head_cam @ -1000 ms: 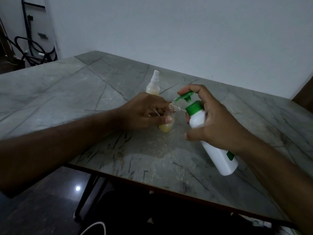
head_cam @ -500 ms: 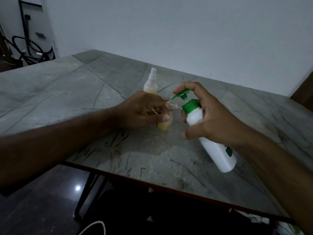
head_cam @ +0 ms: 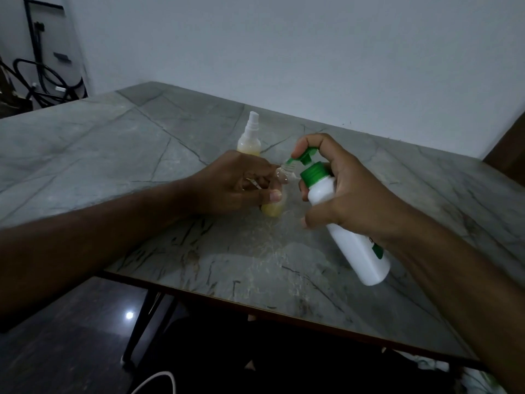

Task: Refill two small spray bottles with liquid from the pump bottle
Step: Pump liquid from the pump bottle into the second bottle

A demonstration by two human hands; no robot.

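No readable text, brand or number showing anywhere. White pump bottle (head_cam: 352,243) carrying green label patch low on side, mostly hiding behind right hand (head_cam: 349,194); print on it too small and dim for reading. Both spray bottles showing no lettering. Counter (head_cam: 142,143) and wall showing no signs.

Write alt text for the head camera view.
The right hand tilts a white pump bottle, nozzle at the open spray bottle gripped by the left hand. A capped spray bottle stands behind.
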